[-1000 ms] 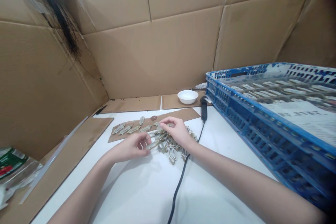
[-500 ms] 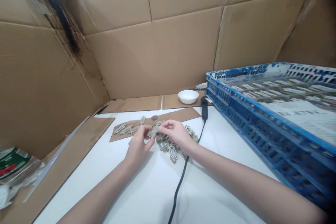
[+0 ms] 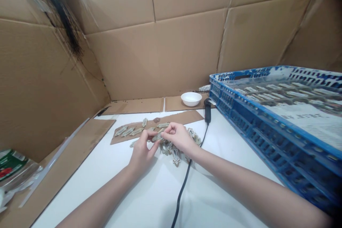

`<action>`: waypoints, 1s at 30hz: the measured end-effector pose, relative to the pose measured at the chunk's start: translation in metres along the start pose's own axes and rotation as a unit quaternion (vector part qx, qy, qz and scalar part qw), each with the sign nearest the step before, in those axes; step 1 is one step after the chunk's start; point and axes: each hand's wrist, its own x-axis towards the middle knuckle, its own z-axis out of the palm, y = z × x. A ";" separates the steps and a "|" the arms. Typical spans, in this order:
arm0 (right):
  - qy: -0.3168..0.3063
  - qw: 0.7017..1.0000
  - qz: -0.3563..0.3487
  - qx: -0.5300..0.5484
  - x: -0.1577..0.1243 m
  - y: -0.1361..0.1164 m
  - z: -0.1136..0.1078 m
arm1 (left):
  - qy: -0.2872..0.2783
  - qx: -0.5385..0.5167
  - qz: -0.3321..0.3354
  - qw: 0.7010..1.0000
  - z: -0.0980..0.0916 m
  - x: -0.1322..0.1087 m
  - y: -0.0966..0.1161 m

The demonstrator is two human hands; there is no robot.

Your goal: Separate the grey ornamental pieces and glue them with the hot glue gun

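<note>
Between the fingertips of my left hand [image 3: 142, 148] and my right hand [image 3: 179, 138] is a small elongated, pale ornamental piece [image 3: 158, 136]. Both hands are closed on it, thumb against fingers, one at each end. Beneath and beside my right hand lies a pile of ornate metal frame pieces [image 3: 175, 155], partly covered by that hand. Just beyond my left hand, several similar pale pieces [image 3: 127, 131] rest on a cardboard strip [image 3: 184, 117]. Fine detail on the held piece is too small to make out.
A blue crate [image 3: 240, 124] on the right holds rows of similar pieces and printed paper. Behind are a white bowl [image 3: 191, 99] and a black handheld device [image 3: 207, 111], its cord [image 3: 183, 188] crossing the white table. Cardboard walls [image 3: 184, 50] enclose the space; a plastic package [image 3: 16, 167] lies left.
The held piece has tilted slightly and my fingertips have shifted a little on it. The pieces on the cardboard strip stay where they were.
</note>
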 end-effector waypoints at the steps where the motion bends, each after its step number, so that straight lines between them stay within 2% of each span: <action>1: 0.004 1.000 0.000 -0.010 0.000 0.000 0.000 | 0.001 -0.012 -0.007 1.000 0.000 0.000 0.000; 7: 0.018 0.999 0.002 -0.032 0.002 0.001 -0.001 | 0.002 -0.082 -0.047 0.996 0.004 0.000 -0.005; 9: 0.025 0.999 0.022 0.016 0.003 0.002 -0.001 | 0.013 -0.098 -0.061 0.993 0.004 0.003 -0.006; 13: 0.026 0.985 0.105 0.138 0.008 -0.001 -0.006 | 0.044 -0.154 -0.107 0.981 0.001 0.011 -0.012; 20: 0.011 0.973 0.127 0.191 0.012 -0.028 -0.021 | 0.047 -0.211 -0.159 0.963 -0.003 0.026 -0.027; 25: 0.013 0.969 0.160 0.191 -0.008 -0.035 -0.032 | 0.017 -0.219 -0.212 0.952 -0.008 0.051 -0.036; 30: 0.035 0.963 0.188 0.191 -0.048 -0.023 -0.052 | -0.049 -0.189 -0.210 0.958 -0.009 0.092 -0.039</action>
